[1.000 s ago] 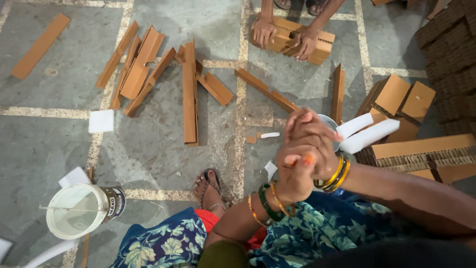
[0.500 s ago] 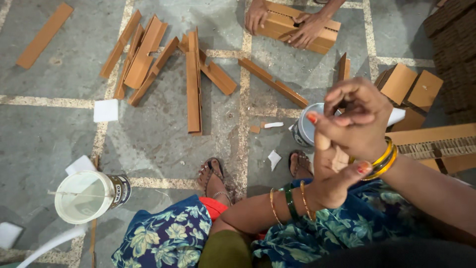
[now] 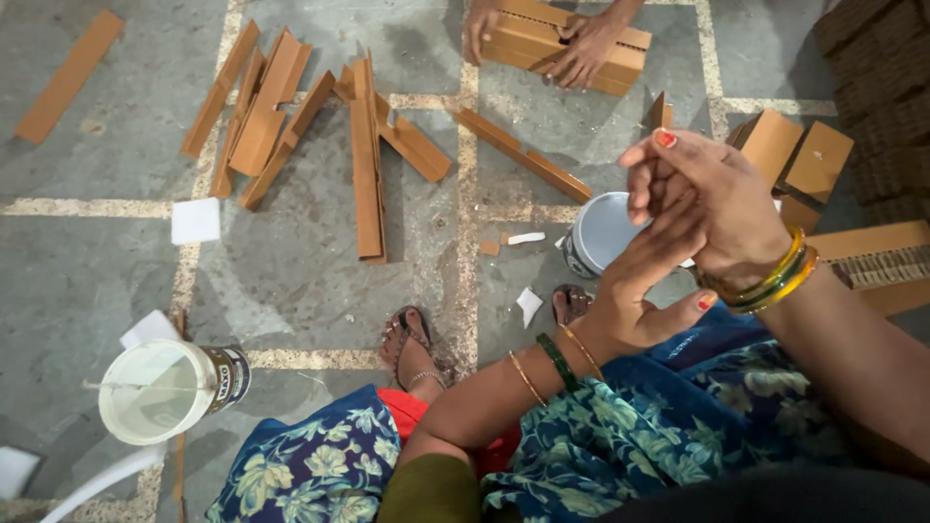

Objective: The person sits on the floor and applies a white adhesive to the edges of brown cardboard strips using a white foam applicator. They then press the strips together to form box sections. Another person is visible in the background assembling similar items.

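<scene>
Rubbing together is how your two hands read: the left hand (image 3: 644,291) lies palm up with fingers stretched toward the right hand (image 3: 702,199), which lies over those fingers with its own curled. Nothing shows between them; whether a film of glue or a scrap is pinched there, you cannot tell. Both hover above the small white pot (image 3: 601,232), which stands open on the floor just beyond your sandalled feet (image 3: 417,349), likely kept within easy reach for dipping.

Counts, as far as they show:
- White pots: two. The small one under your hands, and a larger white tub (image 3: 165,387) on its side at your left, with a thin stick across its mouth.
- Folded brown card strips (image 3: 366,160): about nine or ten, fanned on the floor ahead, several standing on edge like angle pieces; one flat strip (image 3: 70,76) lies well apart at far left.
- White paper scraps (image 3: 195,220): about five, scattered.
- Folded brown boxes (image 3: 794,155): two or three at right, beside a tall stack.
- Another person's hands (image 3: 581,48): two, pressing down on a card bundle (image 3: 572,44) at the top, probably to flatten it.
</scene>
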